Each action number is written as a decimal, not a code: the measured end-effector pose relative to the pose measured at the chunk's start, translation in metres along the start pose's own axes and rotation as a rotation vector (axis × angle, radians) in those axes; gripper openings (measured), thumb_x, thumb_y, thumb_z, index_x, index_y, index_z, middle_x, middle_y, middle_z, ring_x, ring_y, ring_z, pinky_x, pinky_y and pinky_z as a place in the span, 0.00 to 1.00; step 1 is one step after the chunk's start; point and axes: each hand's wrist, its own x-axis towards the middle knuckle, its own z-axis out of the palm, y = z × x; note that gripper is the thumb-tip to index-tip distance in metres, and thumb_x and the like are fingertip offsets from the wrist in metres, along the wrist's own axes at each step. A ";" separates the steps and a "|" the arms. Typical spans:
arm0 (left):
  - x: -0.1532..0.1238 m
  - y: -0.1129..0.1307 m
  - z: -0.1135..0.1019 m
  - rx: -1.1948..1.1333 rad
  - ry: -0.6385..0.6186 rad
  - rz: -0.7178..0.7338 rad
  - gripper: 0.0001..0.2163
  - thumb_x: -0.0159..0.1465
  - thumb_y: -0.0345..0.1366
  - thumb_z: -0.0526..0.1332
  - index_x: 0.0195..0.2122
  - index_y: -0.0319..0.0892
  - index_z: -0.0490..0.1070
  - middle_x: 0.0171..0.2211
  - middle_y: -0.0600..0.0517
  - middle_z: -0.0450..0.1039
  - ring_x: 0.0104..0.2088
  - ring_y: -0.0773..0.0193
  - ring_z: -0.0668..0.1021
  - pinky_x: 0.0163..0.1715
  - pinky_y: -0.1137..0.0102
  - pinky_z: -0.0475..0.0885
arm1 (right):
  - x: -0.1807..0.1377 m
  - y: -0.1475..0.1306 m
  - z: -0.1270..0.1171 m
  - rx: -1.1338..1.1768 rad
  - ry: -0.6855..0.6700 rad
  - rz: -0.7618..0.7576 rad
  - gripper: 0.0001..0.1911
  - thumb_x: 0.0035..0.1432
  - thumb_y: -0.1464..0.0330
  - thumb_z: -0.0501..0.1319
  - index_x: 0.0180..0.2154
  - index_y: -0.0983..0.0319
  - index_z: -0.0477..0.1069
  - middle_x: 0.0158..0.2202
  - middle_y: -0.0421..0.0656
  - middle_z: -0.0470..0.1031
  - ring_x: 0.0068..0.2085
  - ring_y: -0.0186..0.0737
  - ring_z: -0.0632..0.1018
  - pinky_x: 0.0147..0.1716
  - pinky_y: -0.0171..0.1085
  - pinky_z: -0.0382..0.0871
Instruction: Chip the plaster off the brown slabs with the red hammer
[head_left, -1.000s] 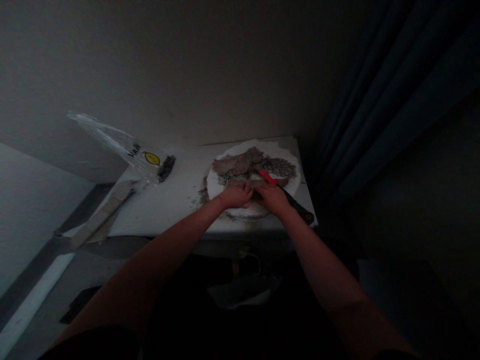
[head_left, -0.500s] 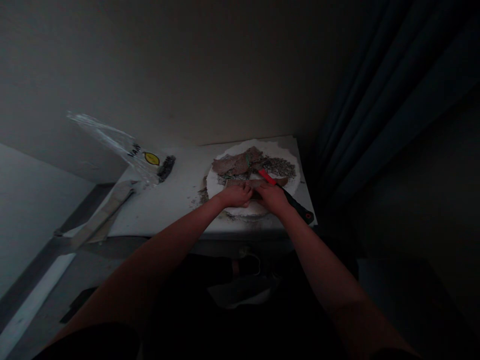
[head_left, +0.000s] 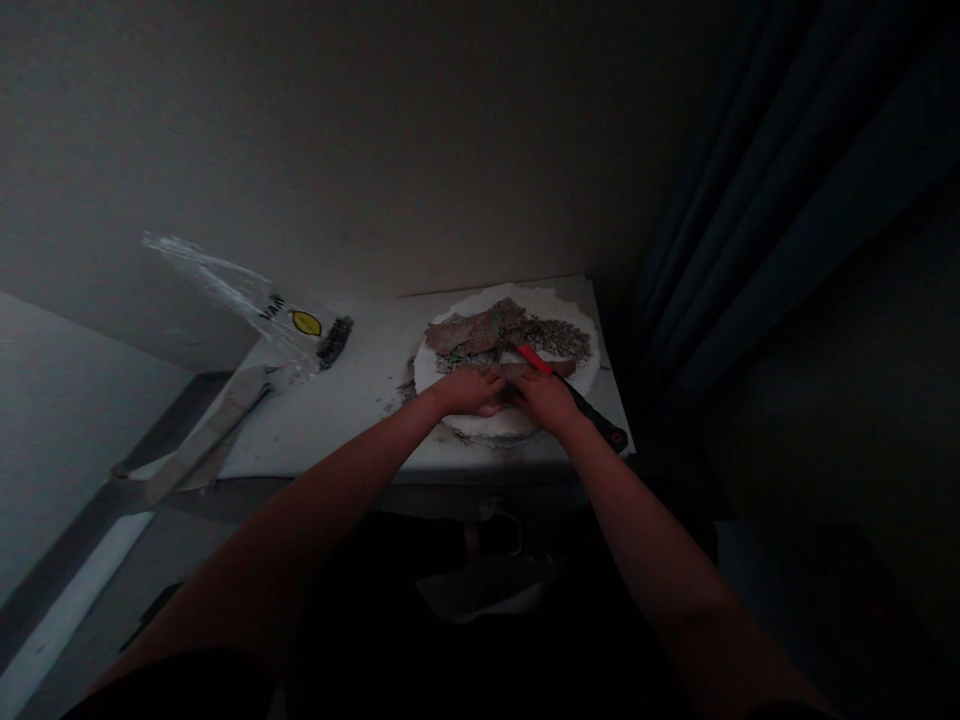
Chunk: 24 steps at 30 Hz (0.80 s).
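A round white board (head_left: 581, 378) lies on a small pale table (head_left: 337, 410) against the wall. On it are flat brown slabs (head_left: 472, 333) and a heap of grey-brown crumbs (head_left: 562, 338). My left hand (head_left: 471, 390) and my right hand (head_left: 546, 397) meet at the board's near side, fingers curled down onto a brown strip (head_left: 513, 370) between them. A tool with a red blade part and black handle (head_left: 592, 412) lies slanted under my right hand; whether that hand grips it is unclear in the dim light.
A clear plastic bag (head_left: 255, 300) with a yellow label and dark contents lies at the table's left. A pale long strip (head_left: 202, 435) hangs off the left corner. Dark curtains (head_left: 757, 200) hang at right. Loose crumbs (head_left: 394, 395) lie beside the board.
Both hands have stayed together on the brown strip. The view has shifted slightly, so the board and table sit a little lower.
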 end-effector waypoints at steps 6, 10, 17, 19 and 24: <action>0.002 0.005 -0.021 -0.080 0.054 -0.116 0.21 0.69 0.51 0.53 0.54 0.43 0.72 0.47 0.43 0.78 0.46 0.53 0.79 0.42 0.65 0.73 | 0.003 -0.003 0.003 0.013 0.006 0.072 0.17 0.68 0.70 0.55 0.56 0.62 0.72 0.57 0.52 0.75 0.59 0.48 0.73 0.53 0.43 0.70; 0.008 0.008 -0.017 -0.134 0.063 -0.149 0.16 0.68 0.42 0.55 0.50 0.41 0.75 0.49 0.44 0.77 0.51 0.54 0.77 0.44 0.65 0.73 | 0.001 -0.006 0.002 0.010 0.000 0.110 0.18 0.68 0.71 0.55 0.58 0.63 0.70 0.56 0.53 0.75 0.58 0.49 0.74 0.53 0.44 0.70; 0.013 0.014 -0.012 -0.198 0.109 -0.104 0.14 0.66 0.37 0.56 0.49 0.43 0.76 0.56 0.46 0.73 0.54 0.55 0.76 0.48 0.64 0.73 | -0.008 -0.002 -0.003 0.075 0.023 0.105 0.28 0.66 0.68 0.57 0.65 0.62 0.58 0.60 0.53 0.71 0.54 0.50 0.77 0.48 0.45 0.72; 0.015 0.017 -0.013 -0.233 0.119 -0.132 0.12 0.65 0.36 0.58 0.46 0.41 0.76 0.53 0.44 0.74 0.53 0.54 0.76 0.48 0.64 0.74 | -0.009 -0.002 -0.004 0.065 0.019 0.112 0.27 0.67 0.67 0.56 0.65 0.62 0.58 0.59 0.53 0.72 0.53 0.50 0.78 0.47 0.45 0.72; 0.026 0.019 -0.017 -0.334 0.074 -0.261 0.15 0.60 0.40 0.62 0.45 0.39 0.75 0.47 0.43 0.77 0.46 0.54 0.80 0.43 0.67 0.74 | -0.009 -0.003 -0.006 0.051 0.010 0.122 0.28 0.66 0.68 0.56 0.65 0.61 0.58 0.58 0.53 0.73 0.52 0.51 0.78 0.46 0.45 0.73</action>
